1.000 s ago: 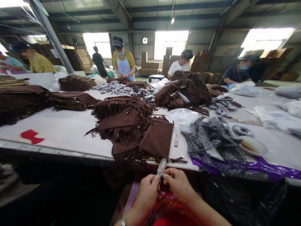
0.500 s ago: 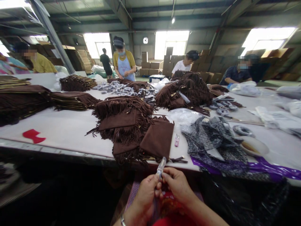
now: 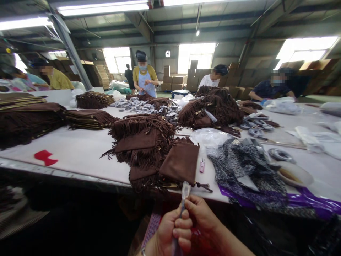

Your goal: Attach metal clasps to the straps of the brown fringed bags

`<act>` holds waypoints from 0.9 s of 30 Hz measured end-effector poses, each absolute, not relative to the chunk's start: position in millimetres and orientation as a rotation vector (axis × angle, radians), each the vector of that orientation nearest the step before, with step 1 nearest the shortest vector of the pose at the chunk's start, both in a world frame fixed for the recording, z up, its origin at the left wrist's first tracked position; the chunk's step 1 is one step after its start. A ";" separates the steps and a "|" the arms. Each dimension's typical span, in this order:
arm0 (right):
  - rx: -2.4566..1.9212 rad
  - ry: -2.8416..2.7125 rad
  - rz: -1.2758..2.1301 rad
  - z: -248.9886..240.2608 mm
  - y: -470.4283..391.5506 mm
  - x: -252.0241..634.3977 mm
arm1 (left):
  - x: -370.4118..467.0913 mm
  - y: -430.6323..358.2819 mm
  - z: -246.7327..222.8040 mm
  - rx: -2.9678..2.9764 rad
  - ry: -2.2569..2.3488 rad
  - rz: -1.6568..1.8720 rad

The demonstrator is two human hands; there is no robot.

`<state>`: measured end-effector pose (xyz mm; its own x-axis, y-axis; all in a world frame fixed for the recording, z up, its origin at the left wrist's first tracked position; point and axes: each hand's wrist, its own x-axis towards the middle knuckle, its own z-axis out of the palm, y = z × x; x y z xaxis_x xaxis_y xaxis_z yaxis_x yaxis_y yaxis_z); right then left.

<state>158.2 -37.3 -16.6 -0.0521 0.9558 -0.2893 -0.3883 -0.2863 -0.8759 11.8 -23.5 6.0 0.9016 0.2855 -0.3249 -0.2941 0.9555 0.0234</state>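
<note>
In front of the table edge, my left hand wraps its fingers around a narrow dark strap that hangs below the fist. Clear plastic covers the strap's upper end, which sticks up above the hand. My right hand pinches the strap just under that plastic, thumb and finger together. Just beyond both hands lies a flat brown pouch with a tassel pull at its corner. Fringed brown pouches are heaped to its left. A small pink tool rests on its right.
Stacks of brown pouches stand at left, near a red piece. Coiled grey straps and another fringed heap lie farther back. Black-and-white fabric, purple plastic and a bowl sit at right. Several people work beyond.
My left fist has closed further around the strap, and more of the plastic-covered end stands up above it. My right hand still pinches beside it. The camera view has shifted slightly.
</note>
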 end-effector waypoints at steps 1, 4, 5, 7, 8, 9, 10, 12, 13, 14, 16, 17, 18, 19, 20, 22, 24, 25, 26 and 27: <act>-1.075 -0.698 1.598 -18.0 -36.5 157.9 | 11.4 -23.6 8.2 0.019 0.348 0.295; -1.015 -0.594 1.652 -20.7 -33.9 157.3 | 10.0 -23.8 12.1 0.136 0.390 0.308; -1.018 -0.572 1.661 -21.2 -33.1 157.1 | 9.8 -23.6 12.5 0.163 0.395 0.311; -1.024 -0.526 1.671 -22.3 -31.8 156.3 | 10.6 -23.0 12.3 0.199 0.382 0.305; -1.014 -0.503 1.670 -23.2 -31.4 155.6 | 11.7 -22.6 11.7 0.211 0.368 0.304; -0.996 -0.477 1.670 -24.6 -31.3 154.9 | 13.5 -22.2 10.7 0.225 0.356 0.305; -0.973 -0.449 1.675 -26.3 -31.8 154.3 | 15.7 -21.8 9.4 0.248 0.357 0.317; -0.931 -0.417 1.711 -30.8 -34.8 153.9 | 20.5 -21.2 5.8 0.355 0.444 0.402; -0.916 -0.424 1.733 -33.0 -37.6 154.5 | 22.4 -21.1 3.8 0.452 0.536 0.464; -0.905 -0.445 1.747 -34.8 -41.1 155.5 | 23.7 -21.3 1.7 0.584 0.653 0.534; -0.890 -0.489 1.729 -36.1 -49.1 158.5 | 23.9 -22.5 -2.2 0.956 0.900 0.680; -0.886 -0.494 1.711 -35.3 -52.8 159.9 | 23.0 -23.6 -4.0 1.170 1.001 0.728; -0.886 -0.480 1.694 -33.9 -55.8 161.1 | 21.7 -25.2 -5.7 1.376 1.077 0.755; -0.891 -0.451 1.685 -32.0 -57.9 161.6 | 20.2 -27.0 -7.3 1.556 1.126 0.761; -0.899 -0.415 1.683 -30.0 -59.0 161.6 | 18.9 -29.1 -8.9 1.694 1.158 0.749; -0.906 -0.350 1.668 -27.3 -58.8 159.8 | 16.8 -33.3 -11.4 1.838 1.191 0.691; -0.900 -0.311 1.641 -27.3 -57.1 156.8 | 15.3 -36.7 -12.2 1.864 1.183 0.668; -0.897 -0.300 1.637 -28.0 -56.3 155.2 | 14.6 -37.8 -11.9 1.848 1.176 0.680; -0.895 -0.292 1.637 -29.0 -55.7 153.6 | 13.8 -38.6 -11.3 1.824 1.170 0.706; -0.896 -0.286 1.641 -30.1 -55.4 152.2 | 13.0 -39.0 -10.4 1.802 1.160 0.735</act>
<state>152.2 -55.4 -30.1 -0.0200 0.9174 -0.3976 -0.7292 -0.2855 -0.6220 13.0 -39.0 -10.4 0.3974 0.9172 0.0300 0.4187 -0.2104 0.8834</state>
